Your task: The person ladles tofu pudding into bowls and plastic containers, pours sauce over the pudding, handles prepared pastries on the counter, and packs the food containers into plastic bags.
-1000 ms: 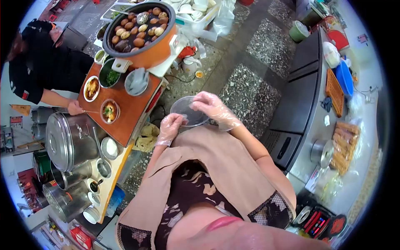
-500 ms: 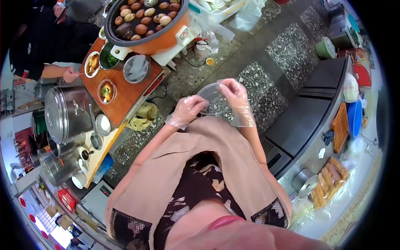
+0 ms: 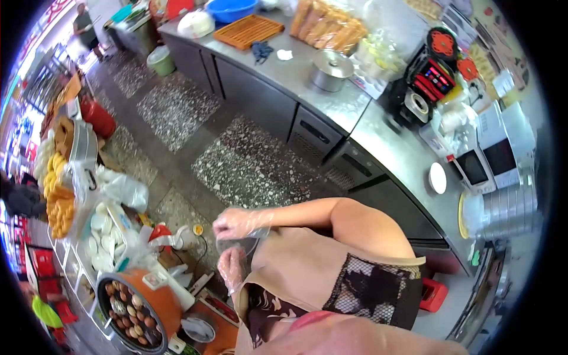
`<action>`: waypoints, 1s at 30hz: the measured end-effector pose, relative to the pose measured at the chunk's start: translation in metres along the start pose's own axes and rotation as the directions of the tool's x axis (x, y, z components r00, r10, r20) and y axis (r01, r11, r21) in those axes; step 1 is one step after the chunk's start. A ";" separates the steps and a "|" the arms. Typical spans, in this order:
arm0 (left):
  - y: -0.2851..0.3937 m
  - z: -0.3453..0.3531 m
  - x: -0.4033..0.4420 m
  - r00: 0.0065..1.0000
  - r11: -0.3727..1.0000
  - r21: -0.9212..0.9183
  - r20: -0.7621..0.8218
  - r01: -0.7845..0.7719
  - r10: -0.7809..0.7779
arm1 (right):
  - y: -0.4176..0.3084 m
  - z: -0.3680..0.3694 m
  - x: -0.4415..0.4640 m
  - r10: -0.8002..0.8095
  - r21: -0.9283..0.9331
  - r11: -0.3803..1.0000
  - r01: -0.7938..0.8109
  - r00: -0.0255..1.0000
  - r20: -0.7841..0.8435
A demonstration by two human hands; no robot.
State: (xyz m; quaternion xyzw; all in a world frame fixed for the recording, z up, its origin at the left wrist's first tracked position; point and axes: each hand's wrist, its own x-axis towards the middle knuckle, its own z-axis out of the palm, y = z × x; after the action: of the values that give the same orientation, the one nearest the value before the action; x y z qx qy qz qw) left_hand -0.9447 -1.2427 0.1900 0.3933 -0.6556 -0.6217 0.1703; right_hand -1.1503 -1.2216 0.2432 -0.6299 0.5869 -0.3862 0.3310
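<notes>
Both hands wear clear plastic gloves and are close together in front of the beige apron (image 3: 307, 254). My right hand (image 3: 236, 223) is closed on the rim of a clear round lid (image 3: 244, 244). Just below it, my left hand (image 3: 232, 269) has its fingers curled at the lid's other side. The lid is see-through and partly hidden by the hands. Nearest to them, at the lower left, is the orange pot (image 3: 157, 305) of brown eggs, with a clear plastic bowl (image 3: 198, 327) beside it on the red-brown board.
A steel counter (image 3: 284, 77) runs along the far side, bearing a lidded pot (image 3: 331, 70), an orange rack (image 3: 248, 32), bagged bread sticks (image 3: 328, 26) and a black-and-red machine (image 3: 429, 77). White spoons (image 3: 105, 236) fill a tray at left. A person (image 3: 86, 29) stands far back.
The view has swung right, toward the steel counter. Both hands still hold the lid close to the apron. The co-worker at the board has left the view.
</notes>
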 end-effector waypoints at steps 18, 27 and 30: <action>0.198 0.397 0.301 0.872 0.964 -0.092 0.412 -0.251 0.266 | 0.215 -0.472 -0.188 0.398 0.448 0.883 -0.142 0.732 -0.552; 0.313 0.523 0.548 0.667 0.802 0.119 0.632 -0.586 0.394 | 0.260 -0.577 -0.168 0.542 0.523 0.840 -0.145 0.274 -0.794; 0.373 0.612 0.697 0.503 0.504 0.142 0.493 -0.852 0.710 | 0.236 -0.610 -0.170 0.491 0.500 0.859 -0.106 -0.098 -0.865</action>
State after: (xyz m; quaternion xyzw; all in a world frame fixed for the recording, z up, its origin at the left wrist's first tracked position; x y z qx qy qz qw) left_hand -1.9350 -1.3642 0.2556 -0.0551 -0.8848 -0.3994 0.2334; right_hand -1.8003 -1.0517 0.3159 0.0366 0.7097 -0.7032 -0.0224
